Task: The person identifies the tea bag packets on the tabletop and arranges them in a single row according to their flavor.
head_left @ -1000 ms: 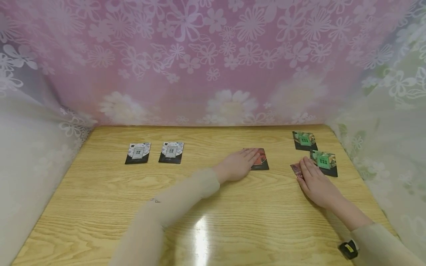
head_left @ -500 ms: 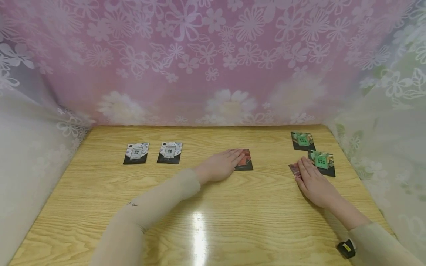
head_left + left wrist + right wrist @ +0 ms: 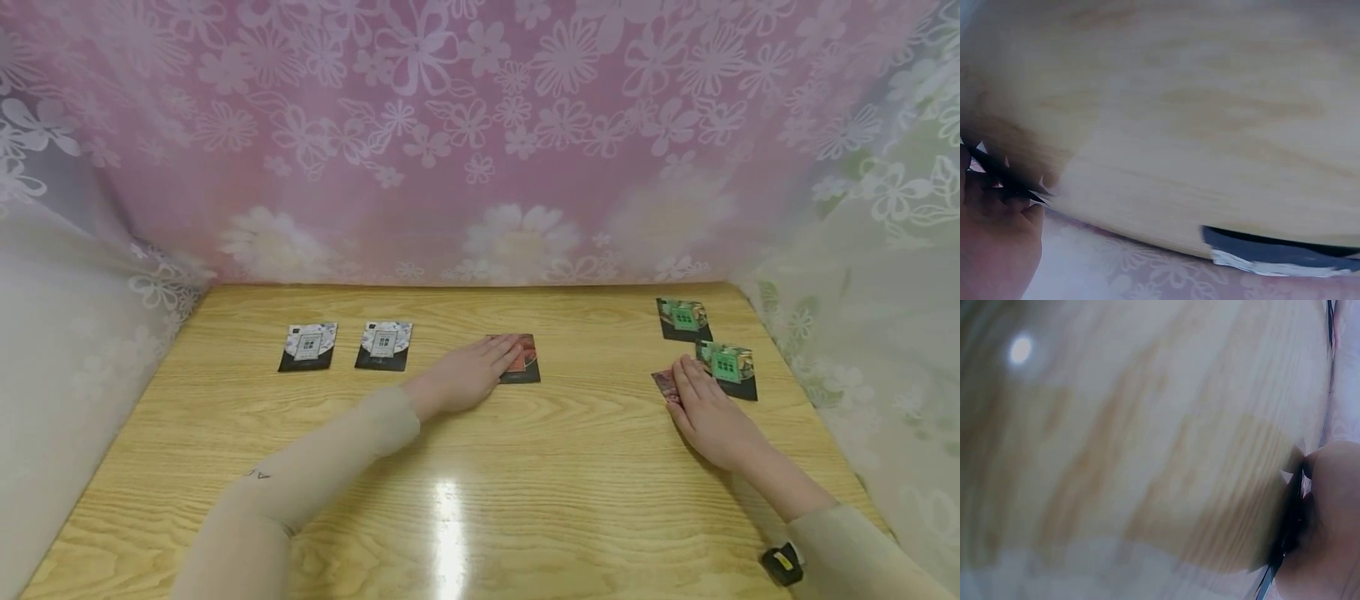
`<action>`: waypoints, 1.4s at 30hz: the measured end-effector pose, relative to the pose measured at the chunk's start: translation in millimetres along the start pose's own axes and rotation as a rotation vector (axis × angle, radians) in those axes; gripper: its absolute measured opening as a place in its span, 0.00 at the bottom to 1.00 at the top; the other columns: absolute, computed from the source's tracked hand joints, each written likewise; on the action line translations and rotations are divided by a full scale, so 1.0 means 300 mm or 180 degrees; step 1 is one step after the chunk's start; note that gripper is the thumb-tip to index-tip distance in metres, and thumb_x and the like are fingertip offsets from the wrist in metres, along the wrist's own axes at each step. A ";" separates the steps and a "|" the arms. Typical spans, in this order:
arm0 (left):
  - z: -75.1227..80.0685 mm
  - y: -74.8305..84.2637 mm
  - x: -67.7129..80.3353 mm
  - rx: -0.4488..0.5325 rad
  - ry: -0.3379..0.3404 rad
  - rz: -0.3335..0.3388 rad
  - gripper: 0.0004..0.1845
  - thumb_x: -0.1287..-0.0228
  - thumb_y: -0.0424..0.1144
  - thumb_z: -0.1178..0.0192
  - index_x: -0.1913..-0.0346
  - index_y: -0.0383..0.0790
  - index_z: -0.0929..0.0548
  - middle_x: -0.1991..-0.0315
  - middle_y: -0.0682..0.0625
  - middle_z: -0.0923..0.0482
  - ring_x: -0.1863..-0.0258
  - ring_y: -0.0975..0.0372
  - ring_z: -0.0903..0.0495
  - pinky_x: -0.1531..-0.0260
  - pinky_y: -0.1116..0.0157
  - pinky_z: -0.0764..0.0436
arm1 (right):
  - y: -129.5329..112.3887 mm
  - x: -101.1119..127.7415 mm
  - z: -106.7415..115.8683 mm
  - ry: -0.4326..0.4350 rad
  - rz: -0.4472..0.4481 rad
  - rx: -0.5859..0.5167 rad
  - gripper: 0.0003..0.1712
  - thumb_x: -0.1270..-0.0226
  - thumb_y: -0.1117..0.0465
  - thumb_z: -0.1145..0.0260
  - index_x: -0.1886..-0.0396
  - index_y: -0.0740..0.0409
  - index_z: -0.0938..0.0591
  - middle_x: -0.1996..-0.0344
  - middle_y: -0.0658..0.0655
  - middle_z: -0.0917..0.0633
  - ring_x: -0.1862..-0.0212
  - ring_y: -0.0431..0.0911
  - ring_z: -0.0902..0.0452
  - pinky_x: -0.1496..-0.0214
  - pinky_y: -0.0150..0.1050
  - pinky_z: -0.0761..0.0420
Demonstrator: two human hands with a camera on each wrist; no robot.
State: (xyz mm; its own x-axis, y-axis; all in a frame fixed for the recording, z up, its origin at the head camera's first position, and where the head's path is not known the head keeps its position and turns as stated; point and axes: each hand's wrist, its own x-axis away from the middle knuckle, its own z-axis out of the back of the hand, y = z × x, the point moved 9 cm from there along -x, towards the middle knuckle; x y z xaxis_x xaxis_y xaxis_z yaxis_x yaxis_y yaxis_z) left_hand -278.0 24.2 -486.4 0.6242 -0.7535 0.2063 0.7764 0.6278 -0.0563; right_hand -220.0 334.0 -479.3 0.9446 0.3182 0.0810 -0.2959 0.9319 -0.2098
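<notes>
With straight fingers my left hand (image 3: 463, 372) lies flat on a small red-and-black printed packet (image 3: 528, 367) in the middle of the table, covering its left part. Farther right, my right hand (image 3: 712, 417) rests flat over a dark reddish packet (image 3: 664, 384), of which only the left corner shows. Just beyond those fingertips lies a green-and-black packet (image 3: 727, 367). Each wrist view catches its hand at the edge, the left hand (image 3: 997, 250) at lower left and the right hand (image 3: 1329, 506) at lower right, both low against the tabletop.
A second green packet (image 3: 683, 319) lies behind the first. On the left, two white-and-black packets (image 3: 308, 346) sit side by side. Flowered cloth (image 3: 480, 167) hangs behind the wooden table (image 3: 525, 483) and along both sides. A small black object (image 3: 782, 564) is beside the right sleeve.
My left hand has slid left across the table, and the red packet has moved left under its fingers. The right hand and the other packets stay in place.
</notes>
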 end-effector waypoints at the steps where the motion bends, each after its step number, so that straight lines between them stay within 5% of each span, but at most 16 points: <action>1: -0.001 -0.008 0.010 0.0021 -0.0008 0.0017 0.31 0.10 0.44 0.69 0.12 0.42 0.57 0.11 0.45 0.62 0.12 0.55 0.58 0.12 0.58 0.50 | -0.001 0.000 0.001 0.0003 0.0001 0.0003 0.41 0.11 0.55 0.50 0.17 0.79 0.52 0.18 0.81 0.51 0.16 0.74 0.56 0.16 0.70 0.47; 12: -0.017 -0.109 0.100 0.0109 -0.0066 0.0226 0.34 0.10 0.47 0.62 0.12 0.44 0.58 0.11 0.48 0.63 0.11 0.57 0.60 0.12 0.58 0.52 | -0.002 -0.002 0.000 0.0021 0.0006 0.0021 0.41 0.11 0.55 0.50 0.18 0.80 0.51 0.18 0.82 0.50 0.16 0.74 0.55 0.16 0.71 0.46; 21: -0.030 -0.167 0.130 0.0196 -0.0074 0.0323 0.31 0.09 0.46 0.71 0.12 0.48 0.61 0.11 0.50 0.66 0.11 0.57 0.60 0.12 0.58 0.50 | -0.004 -0.002 -0.004 0.0024 0.0030 0.0010 0.40 0.12 0.56 0.50 0.18 0.80 0.51 0.18 0.82 0.50 0.17 0.74 0.55 0.17 0.72 0.46; 30: -0.010 -0.193 0.171 0.0312 -0.0080 0.0387 0.30 0.09 0.46 0.68 0.12 0.52 0.58 0.11 0.52 0.62 0.12 0.58 0.58 0.12 0.56 0.47 | 0.001 -0.003 -0.005 0.0073 0.0033 0.0057 0.40 0.12 0.56 0.49 0.18 0.80 0.50 0.19 0.82 0.50 0.17 0.74 0.54 0.15 0.69 0.48; 42: 0.003 -0.162 0.167 -0.0136 0.0041 0.0106 0.34 0.11 0.54 0.62 0.12 0.45 0.54 0.11 0.46 0.58 0.12 0.55 0.54 0.13 0.56 0.46 | -0.002 0.001 -0.002 0.0053 0.0045 0.0087 0.40 0.12 0.56 0.49 0.18 0.80 0.50 0.19 0.82 0.49 0.17 0.74 0.54 0.14 0.68 0.49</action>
State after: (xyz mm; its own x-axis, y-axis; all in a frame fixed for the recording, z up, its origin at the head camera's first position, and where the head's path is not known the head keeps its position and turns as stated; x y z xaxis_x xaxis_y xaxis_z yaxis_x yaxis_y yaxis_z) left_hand -284.5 -44.0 -472.5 0.6508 -0.7349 0.1910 0.7579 0.6439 -0.1046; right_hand -219.6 333.6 -479.7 0.9424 0.3288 0.0619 -0.3130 0.9317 -0.1842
